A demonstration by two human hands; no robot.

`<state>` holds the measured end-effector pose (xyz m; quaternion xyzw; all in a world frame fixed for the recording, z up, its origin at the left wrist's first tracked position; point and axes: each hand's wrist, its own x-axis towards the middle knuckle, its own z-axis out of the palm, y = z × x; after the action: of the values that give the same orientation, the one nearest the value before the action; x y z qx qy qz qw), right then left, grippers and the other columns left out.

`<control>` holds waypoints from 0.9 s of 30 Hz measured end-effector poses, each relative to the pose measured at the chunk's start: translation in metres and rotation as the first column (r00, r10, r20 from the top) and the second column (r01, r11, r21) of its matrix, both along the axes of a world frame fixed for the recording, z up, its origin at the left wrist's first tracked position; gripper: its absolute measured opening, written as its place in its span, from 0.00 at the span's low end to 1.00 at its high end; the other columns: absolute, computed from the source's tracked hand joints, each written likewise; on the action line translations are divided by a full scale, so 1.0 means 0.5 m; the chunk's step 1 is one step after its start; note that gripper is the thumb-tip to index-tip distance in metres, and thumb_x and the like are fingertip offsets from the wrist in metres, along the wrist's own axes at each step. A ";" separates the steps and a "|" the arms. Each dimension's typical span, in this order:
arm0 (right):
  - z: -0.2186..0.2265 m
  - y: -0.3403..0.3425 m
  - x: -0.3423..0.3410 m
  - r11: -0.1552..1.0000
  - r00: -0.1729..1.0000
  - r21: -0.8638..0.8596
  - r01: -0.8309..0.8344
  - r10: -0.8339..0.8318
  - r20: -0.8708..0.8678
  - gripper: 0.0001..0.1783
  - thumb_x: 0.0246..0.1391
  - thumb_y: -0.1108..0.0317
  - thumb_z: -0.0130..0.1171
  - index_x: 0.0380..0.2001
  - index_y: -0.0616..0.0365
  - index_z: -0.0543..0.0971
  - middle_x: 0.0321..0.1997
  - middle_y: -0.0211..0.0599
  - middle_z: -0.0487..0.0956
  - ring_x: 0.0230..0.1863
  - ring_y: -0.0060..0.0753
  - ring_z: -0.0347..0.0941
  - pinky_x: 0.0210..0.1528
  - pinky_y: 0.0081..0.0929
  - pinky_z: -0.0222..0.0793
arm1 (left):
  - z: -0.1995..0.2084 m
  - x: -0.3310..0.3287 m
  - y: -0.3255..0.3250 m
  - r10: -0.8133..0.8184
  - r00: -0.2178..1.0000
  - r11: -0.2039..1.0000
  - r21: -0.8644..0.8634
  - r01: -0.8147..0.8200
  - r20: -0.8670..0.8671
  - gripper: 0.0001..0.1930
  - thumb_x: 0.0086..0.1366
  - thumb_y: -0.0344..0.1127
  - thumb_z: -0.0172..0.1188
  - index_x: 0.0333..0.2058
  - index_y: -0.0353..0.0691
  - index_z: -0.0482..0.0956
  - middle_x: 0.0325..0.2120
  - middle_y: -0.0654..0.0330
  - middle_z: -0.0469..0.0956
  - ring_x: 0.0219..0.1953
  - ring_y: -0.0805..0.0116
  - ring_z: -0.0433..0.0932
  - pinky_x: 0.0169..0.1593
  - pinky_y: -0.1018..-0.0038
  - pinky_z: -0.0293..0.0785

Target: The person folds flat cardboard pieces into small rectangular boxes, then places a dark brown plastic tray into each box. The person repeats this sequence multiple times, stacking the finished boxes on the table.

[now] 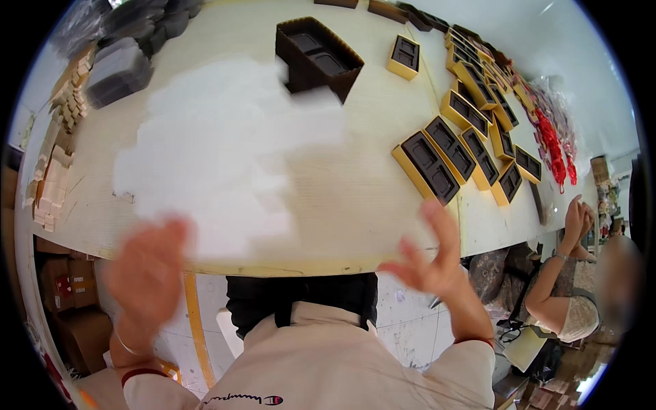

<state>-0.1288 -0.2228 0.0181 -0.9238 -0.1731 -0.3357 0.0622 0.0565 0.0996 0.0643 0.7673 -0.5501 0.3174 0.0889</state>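
My right hand (430, 256) is over the table's front edge with its fingers spread and nothing in them. Its raised finger comes close to the corner of the nearest gold box with a dark two-part insert (425, 167); I cannot tell whether they touch. My left hand (147, 273) is smeared by motion at the front left, so its fingers do not show clearly. Beyond it lies a broad spread of overlapping white sheets (212, 150). At the far edge of that spread stands a stack of dark brown plastic insert trays (318, 58).
More gold boxes (466, 109) run back along the right, beside red tassels (550, 140). Stacked clear-grey plastic pieces (117, 72) and pale folded strips (56, 181) line the left. Another person's hands (577, 222) are at the table's right side.
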 end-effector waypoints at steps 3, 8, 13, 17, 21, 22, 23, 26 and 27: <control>-0.017 0.096 -0.003 0.987 0.988 -0.074 -0.143 0.147 0.043 0.27 0.46 0.54 0.69 0.48 0.51 0.74 0.52 0.43 0.76 0.54 0.41 0.71 0.56 0.41 0.68 | -0.055 -0.123 -0.031 -0.274 0.929 0.941 0.131 0.313 -0.250 0.09 0.53 0.25 0.60 0.35 0.32 0.80 0.31 0.58 0.77 0.27 0.67 0.74 0.26 0.78 0.72; -0.101 0.112 -0.016 0.941 0.947 0.294 -0.166 0.235 -0.218 0.16 0.47 0.70 0.65 0.41 0.59 0.77 0.34 0.34 0.77 0.29 0.34 0.70 0.30 0.31 0.61 | -0.144 -0.148 -0.083 -0.269 0.770 0.954 -0.046 0.298 -0.578 0.13 0.51 0.30 0.64 0.37 0.37 0.79 0.22 0.65 0.72 0.21 0.70 0.68 0.22 0.76 0.66; -0.092 0.137 0.012 0.932 0.956 0.335 0.140 -0.039 -0.292 0.17 0.44 0.76 0.62 0.41 0.59 0.78 0.44 0.38 0.74 0.36 0.38 0.70 0.37 0.34 0.65 | -0.147 -0.139 -0.130 -0.108 0.887 0.993 -0.086 0.077 -0.449 0.15 0.50 0.37 0.69 0.38 0.44 0.80 0.37 0.62 0.77 0.33 0.61 0.73 0.34 0.67 0.70; -0.090 0.135 0.004 0.994 0.986 0.094 0.054 -0.038 -0.164 0.17 0.46 0.68 0.63 0.43 0.59 0.79 0.45 0.38 0.74 0.43 0.36 0.71 0.44 0.31 0.66 | -0.160 -0.152 -0.096 -0.147 0.926 0.988 0.001 0.157 -0.349 0.15 0.52 0.40 0.66 0.38 0.41 0.80 0.39 0.61 0.76 0.36 0.63 0.73 0.37 0.66 0.71; -0.105 0.140 -0.004 0.999 0.985 -0.029 -0.029 0.024 -0.168 0.16 0.48 0.69 0.63 0.42 0.60 0.80 0.38 0.34 0.74 0.37 0.34 0.71 0.38 0.31 0.67 | -0.167 -0.146 -0.086 -0.195 0.901 0.979 -0.027 0.201 -0.387 0.12 0.54 0.34 0.63 0.37 0.39 0.80 0.35 0.62 0.75 0.34 0.67 0.73 0.34 0.72 0.73; -0.099 0.143 -0.001 0.999 0.979 -0.002 -0.036 0.035 -0.201 0.15 0.48 0.70 0.62 0.41 0.60 0.80 0.37 0.34 0.74 0.36 0.34 0.71 0.37 0.31 0.67 | -0.166 -0.142 -0.085 -0.199 0.896 0.979 -0.031 0.203 -0.397 0.11 0.53 0.33 0.63 0.37 0.39 0.80 0.34 0.62 0.75 0.33 0.68 0.73 0.33 0.73 0.74; -0.091 0.145 0.002 0.999 0.971 0.025 -0.042 0.047 -0.234 0.13 0.49 0.72 0.61 0.40 0.60 0.80 0.36 0.34 0.74 0.35 0.34 0.71 0.35 0.31 0.67 | -0.164 -0.142 -0.085 -0.188 0.865 0.981 -0.046 0.188 -0.465 0.12 0.52 0.33 0.64 0.37 0.39 0.80 0.32 0.61 0.75 0.31 0.67 0.73 0.31 0.72 0.72; -0.052 0.151 0.018 0.979 0.913 0.205 0.018 0.068 -0.403 0.10 0.46 0.76 0.56 0.35 0.61 0.77 0.32 0.38 0.72 0.33 0.36 0.70 0.35 0.32 0.68 | -0.150 -0.138 -0.097 -0.143 0.759 0.988 -0.040 0.152 -0.636 0.13 0.50 0.32 0.67 0.36 0.38 0.80 0.27 0.61 0.74 0.27 0.64 0.72 0.28 0.71 0.69; -0.047 0.147 0.030 0.962 0.874 0.270 0.050 0.089 -0.477 0.08 0.46 0.76 0.56 0.33 0.61 0.76 0.31 0.39 0.72 0.32 0.38 0.71 0.34 0.32 0.68 | -0.141 -0.127 -0.105 -0.110 0.729 0.989 -0.003 0.146 -0.676 0.13 0.50 0.31 0.67 0.36 0.39 0.81 0.26 0.61 0.73 0.27 0.64 0.71 0.27 0.71 0.68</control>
<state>-0.1140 -0.1491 -0.0053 -0.9589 -0.1134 -0.1135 0.2340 -0.0067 0.0471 -0.0063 0.7923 -0.5399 -0.0022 0.2842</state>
